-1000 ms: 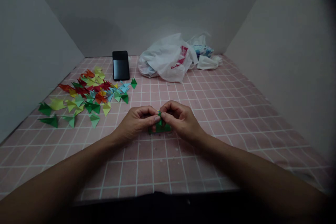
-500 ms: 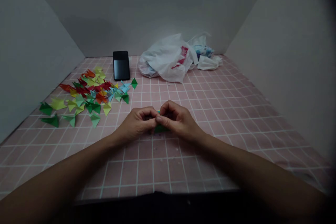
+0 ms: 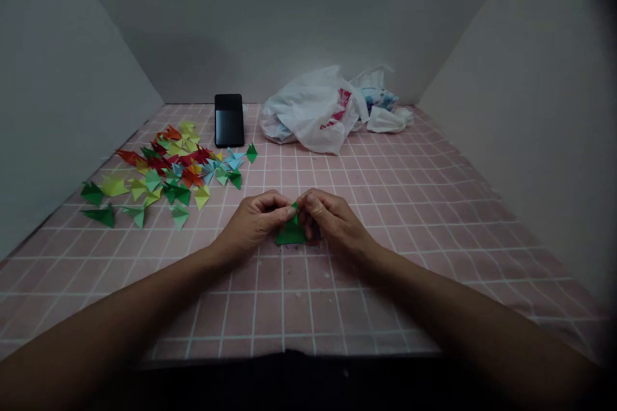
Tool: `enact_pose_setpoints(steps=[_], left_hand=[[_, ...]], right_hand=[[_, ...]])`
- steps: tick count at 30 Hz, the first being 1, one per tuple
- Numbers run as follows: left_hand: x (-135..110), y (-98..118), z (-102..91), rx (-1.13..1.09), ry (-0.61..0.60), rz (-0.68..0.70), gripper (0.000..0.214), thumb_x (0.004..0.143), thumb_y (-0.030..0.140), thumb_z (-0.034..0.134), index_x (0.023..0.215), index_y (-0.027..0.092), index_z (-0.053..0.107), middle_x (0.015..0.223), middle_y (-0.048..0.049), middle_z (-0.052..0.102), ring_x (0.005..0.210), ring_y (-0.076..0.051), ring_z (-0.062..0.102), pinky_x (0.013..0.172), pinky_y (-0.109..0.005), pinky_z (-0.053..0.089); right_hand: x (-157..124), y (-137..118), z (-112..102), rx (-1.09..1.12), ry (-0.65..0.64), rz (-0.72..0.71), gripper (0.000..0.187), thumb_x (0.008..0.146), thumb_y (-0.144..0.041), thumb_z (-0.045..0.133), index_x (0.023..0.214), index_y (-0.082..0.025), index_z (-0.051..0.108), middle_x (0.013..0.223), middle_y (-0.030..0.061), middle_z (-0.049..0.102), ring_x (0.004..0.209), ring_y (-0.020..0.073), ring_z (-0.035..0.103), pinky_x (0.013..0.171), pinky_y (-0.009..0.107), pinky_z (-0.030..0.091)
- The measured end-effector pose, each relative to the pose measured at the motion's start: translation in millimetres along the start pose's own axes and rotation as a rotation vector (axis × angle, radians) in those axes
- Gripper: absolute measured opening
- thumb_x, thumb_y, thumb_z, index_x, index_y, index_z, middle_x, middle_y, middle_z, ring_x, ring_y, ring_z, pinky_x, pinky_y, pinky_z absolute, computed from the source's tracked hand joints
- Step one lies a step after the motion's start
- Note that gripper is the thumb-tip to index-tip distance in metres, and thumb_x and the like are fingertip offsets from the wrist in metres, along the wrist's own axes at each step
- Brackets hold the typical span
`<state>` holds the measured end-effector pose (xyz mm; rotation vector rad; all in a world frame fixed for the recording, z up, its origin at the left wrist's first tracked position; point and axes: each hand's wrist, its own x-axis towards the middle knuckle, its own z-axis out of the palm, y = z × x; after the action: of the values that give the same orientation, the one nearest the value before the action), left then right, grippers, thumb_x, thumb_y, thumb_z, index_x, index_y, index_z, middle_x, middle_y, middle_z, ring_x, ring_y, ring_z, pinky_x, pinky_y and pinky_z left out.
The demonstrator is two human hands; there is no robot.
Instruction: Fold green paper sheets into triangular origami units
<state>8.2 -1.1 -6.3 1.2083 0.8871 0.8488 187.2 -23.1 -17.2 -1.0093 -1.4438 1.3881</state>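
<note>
A small piece of green folded paper [image 3: 290, 231] rests on the pink tiled mat [image 3: 385, 205] at the middle. My left hand [image 3: 255, 221] pinches its left side with curled fingers. My right hand [image 3: 332, 219] pinches its top and right side, the fingertips of both hands nearly meeting above the paper. Part of the paper is hidden under my fingers.
A heap of folded paper triangles [image 3: 168, 173] in red, green, yellow and blue lies at the left. A black phone [image 3: 229, 119] lies at the back. White plastic bags [image 3: 328, 109] sit at the back right. Grey walls close in three sides.
My fingers have shifted on the green paper, and more of it shows between my hands now. The view has tilted slightly, so everything sits a little lower and rightward.
</note>
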Motion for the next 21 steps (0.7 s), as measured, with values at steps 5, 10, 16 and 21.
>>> enact_pose_setpoints(steps=[5,10,16,21], left_hand=[[0,-3,2.7,-0.103,0.071,0.007,0.02,0.071,0.032,0.082,0.073,0.016,0.069,0.072,0.0032,0.062,0.068,-0.011,0.056,0.066,-0.023,0.045],[-2,-2,4.7,-0.035,0.091,0.064,0.022,0.074,0.033,0.081,0.073,0.016,0.067,0.069,0.0038,0.06,0.064,-0.01,0.052,0.063,-0.023,0.043],[-7,2,4.8,0.149,0.089,0.218,0.019,0.08,0.031,0.073,0.072,0.016,0.065,0.068,0.0026,0.057,0.064,-0.011,0.05,0.061,-0.024,0.041],[-7,-1,5.6,0.037,0.056,0.175,0.024,0.082,0.035,0.072,0.072,0.016,0.061,0.065,0.0044,0.054,0.06,-0.009,0.047,0.058,-0.023,0.04]], right_hand=[[-6,-3,7,-0.066,-0.026,0.017,0.033,0.093,-0.043,0.064,0.072,-0.019,0.056,0.058,-0.0041,0.052,0.052,0.009,0.045,0.049,0.023,0.033],[-8,-2,8,-0.104,0.011,-0.005,0.026,0.092,-0.033,0.062,0.07,-0.019,0.058,0.056,-0.0046,0.05,0.051,0.0091,0.043,0.05,0.025,0.032],[-10,-1,13,-0.142,-0.001,-0.075,0.028,0.092,-0.03,0.061,0.067,-0.019,0.058,0.058,-0.004,0.047,0.057,0.0099,0.041,0.053,0.026,0.031],[-11,-3,14,-0.113,-0.029,-0.08,0.03,0.094,-0.032,0.058,0.067,-0.019,0.057,0.059,-0.0034,0.051,0.056,0.01,0.044,0.055,0.026,0.033]])
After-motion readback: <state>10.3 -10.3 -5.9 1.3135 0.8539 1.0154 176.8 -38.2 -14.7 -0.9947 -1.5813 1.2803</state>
